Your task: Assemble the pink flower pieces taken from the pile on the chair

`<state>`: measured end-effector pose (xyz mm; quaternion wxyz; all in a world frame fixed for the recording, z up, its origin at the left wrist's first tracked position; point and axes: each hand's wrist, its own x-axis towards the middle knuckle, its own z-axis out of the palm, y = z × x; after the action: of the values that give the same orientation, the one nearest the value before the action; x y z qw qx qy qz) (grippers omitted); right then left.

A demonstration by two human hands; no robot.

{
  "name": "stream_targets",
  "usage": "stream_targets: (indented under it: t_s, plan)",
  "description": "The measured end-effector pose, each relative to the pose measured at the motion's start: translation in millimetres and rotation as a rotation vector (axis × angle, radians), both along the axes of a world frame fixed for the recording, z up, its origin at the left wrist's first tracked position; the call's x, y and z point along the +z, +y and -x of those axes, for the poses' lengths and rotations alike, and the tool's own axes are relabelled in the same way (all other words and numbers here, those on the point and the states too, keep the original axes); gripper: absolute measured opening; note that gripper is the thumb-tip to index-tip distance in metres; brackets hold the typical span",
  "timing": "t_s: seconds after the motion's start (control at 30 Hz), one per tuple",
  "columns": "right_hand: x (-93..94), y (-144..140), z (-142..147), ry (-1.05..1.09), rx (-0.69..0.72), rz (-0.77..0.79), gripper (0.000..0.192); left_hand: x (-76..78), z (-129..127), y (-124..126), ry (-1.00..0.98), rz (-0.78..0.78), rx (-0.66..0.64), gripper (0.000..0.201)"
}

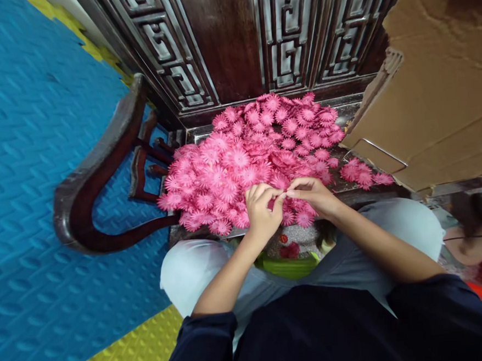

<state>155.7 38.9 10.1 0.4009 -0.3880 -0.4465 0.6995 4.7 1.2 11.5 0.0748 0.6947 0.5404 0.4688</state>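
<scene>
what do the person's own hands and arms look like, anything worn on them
The left hand and right hand are ungloved, with no rings or watch visible. The forearms are bare below short, dark navy sleeves with no markings showing.

The single view comes from the person's head, above the heap of pink flowers (pixel 224 170) and on its near side. It faces forward and steeply down, placing the heap around mid-frame, near enough that separate petals show. The left hand (pixel 263 209) and right hand (pixel 312 195) come between the lens and the heap's near part. Nearer than the heap, the wearer's dark shirt (pixel 309 329) fills the bottom edge. Beyond the heap, a carved wooden panel (pixel 231 38) runs out of the top. The wide field takes in blue matting (pixel 27 190) left of the heap and cardboard (pixel 433 90) to its right.
</scene>
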Motion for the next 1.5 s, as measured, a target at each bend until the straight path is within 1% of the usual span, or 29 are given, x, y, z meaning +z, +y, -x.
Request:
stream_targets:
  t_s: [0.17,0.37,0.47,0.57,0.7,0.77,0.83,0.9,0.97,1.03,1.13,1.3,1.43,1.5]
  plan:
    - [0.4,-0.2,0.2,-0.014,0.016,-0.005,0.017,2.0,0.7,0.2,-0.054,0.071,-0.046,0.013]
    - [3.0,-0.7,0.2,-0.037,0.027,-0.007,0.017,4.2,-1.8,0.4,-0.246,0.201,-0.068,0.013]
    - [5.2,-0.5,0.6,-0.053,0.028,-0.017,0.016,4.8,-0.7,2.0,-0.309,0.231,-0.081,0.013]
    - [6.8,0.1,1.9,-0.02,0.001,0.013,0.017,3.8,1.2,4.5,-0.31,0.194,-0.05,0.016]
    - [4.5,3.5,1.2,0.067,-0.08,0.077,0.023,0.6,4.2,6.9,-0.308,0.094,0.019,0.021]
    - [1.6,6.9,-1.7,0.111,-0.115,0.126,0.026,-0.2,8.5,8.2,-0.343,0.028,0.089,0.022]
    - [-1.3,10.7,-5.5,0.124,-0.153,0.168,0.027,0.4,16.3,10.7,-0.359,-0.032,0.192,0.022]
    - [-3.1,13.7,-8.6,0.114,-0.189,0.178,0.027,1.5,26.9,15.3,-0.275,-0.068,0.298,0.022]
    - [-3.8,15.0,-9.7,0.11,-0.208,0.179,0.027,1.7,38.0,21.8,-0.087,-0.073,0.388,0.02]
    - [-4.1,14.6,-8.8,0.118,-0.206,0.191,0.026,0.2,47.0,28.5,0.07,-0.049,0.44,0.018]
    - [-5.5,12.8,-6.3,0.113,-0.199,0.206,0.026,-3.0,52.3,34.0,0.168,-0.012,0.427,0.017]
    - [-6.9,10.7,-4.7,0.04,-0.168,0.2,0.024,-3.1,43.1,28.4,0.147,-0.029,0.388,0.016]
    - [-2.9,8.9,-3.2,0.04,-0.152,0.186,0.024,-4.7,34.7,24.4,0.162,-0.04,0.349,0.017]
    - [-0.6,8.3,-2.4,0.049,-0.157,0.195,0.025,-6.0,32.8,23.4,0.177,-0.056,0.35,0.017]
